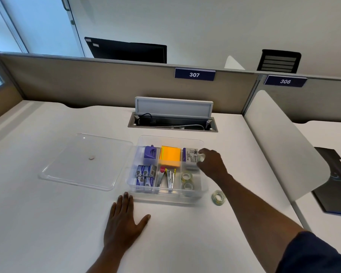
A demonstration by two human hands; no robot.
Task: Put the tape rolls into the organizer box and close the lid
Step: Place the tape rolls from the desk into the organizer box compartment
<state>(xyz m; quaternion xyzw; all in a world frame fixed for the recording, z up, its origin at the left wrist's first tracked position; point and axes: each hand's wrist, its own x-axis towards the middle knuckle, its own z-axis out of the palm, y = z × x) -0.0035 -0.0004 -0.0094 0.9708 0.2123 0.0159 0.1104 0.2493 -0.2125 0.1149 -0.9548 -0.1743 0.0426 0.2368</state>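
A clear plastic organizer box (pixel 202 192) stands open on the white desk. Its near right compartment holds two clear tape rolls (pixel 187 180). My right hand (pixel 211 164) hovers over the box's right side, fingers closed around a third clear tape roll (pixel 201 157). Another tape roll (pixel 218 197) lies on the desk just right of the box. The clear lid (pixel 87 162) lies flat on the desk to the left of the box. My left hand (pixel 124 221) rests flat on the desk, fingers spread, by the box's near left corner.
The box also holds a purple sharpener, orange sticky notes (pixel 170 157), staple boxes (pixel 145 175) and staplers. An open cable hatch (pixel 172 122) sits behind the box. A white divider panel (pixel 280 146) stands to the right, with a dark folder (pixel 333 186) beyond it.
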